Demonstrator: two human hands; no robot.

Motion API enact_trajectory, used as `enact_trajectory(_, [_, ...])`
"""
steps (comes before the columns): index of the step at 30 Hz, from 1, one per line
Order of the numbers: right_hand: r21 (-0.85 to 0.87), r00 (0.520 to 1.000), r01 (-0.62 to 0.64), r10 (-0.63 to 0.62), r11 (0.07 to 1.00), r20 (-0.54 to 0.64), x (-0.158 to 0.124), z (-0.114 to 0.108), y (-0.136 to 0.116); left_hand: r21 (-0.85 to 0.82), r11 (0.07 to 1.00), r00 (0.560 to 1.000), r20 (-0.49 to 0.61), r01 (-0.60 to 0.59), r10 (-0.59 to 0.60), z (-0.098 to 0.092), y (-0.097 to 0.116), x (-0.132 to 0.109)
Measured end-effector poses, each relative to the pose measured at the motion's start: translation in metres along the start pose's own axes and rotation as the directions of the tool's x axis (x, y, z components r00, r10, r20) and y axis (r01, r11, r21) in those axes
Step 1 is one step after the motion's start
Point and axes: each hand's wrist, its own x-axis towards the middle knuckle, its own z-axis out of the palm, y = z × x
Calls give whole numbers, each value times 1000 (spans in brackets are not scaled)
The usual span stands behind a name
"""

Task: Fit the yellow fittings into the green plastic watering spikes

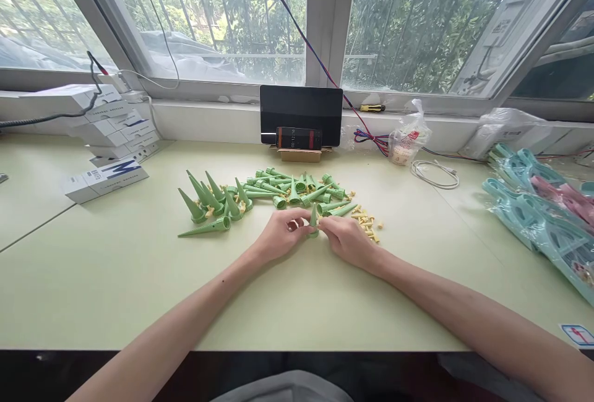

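Note:
Point up, a green plastic cone spike (314, 218) stands near the table's middle between my two hands. The fingers and thumb of my left hand (284, 229) are closed on its left side. From the right, my right hand (347, 236) pinches close against the cone; whatever lies between those fingertips is hidden. Just beyond the hands lies a heap of green cone spikes (293, 187). Several upright cones (204, 198) with yellow pieces at their bases stand to the left, with one lying cone (205, 227) in front. Small yellow plastic pegs (366, 224) lie beside my right hand.
A tablet (301, 108) and a phone (299, 138) lean at the back. White boxes (123, 133) are stacked at left, with one box (107, 180) in front. A white cable (434, 174) and a plastic bag (408, 136) lie back right, near bagged teal plastic items (542, 210).

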Motion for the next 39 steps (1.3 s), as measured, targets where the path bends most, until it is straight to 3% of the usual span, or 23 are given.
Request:
enact_trajectory(14, [67,995,-89,92,994,-29,3,4,2,57,997,998,-27,-60,61,1,1,3])
enact_trajectory(27, [115,991,-134,132,984,25,6,-3,2,160,965,977,-23,-207,213,2,1,-1])
enact_trajectory(31, [125,991,-131,130,983,20,5,-1,3,149,973,982,-27,-179,185,3,2,-1])
enact_trajectory(39, [13,1000,-28,28,1000,-10,1,1,5,48,999,1000,-19,11,-10,3,-1,-2])
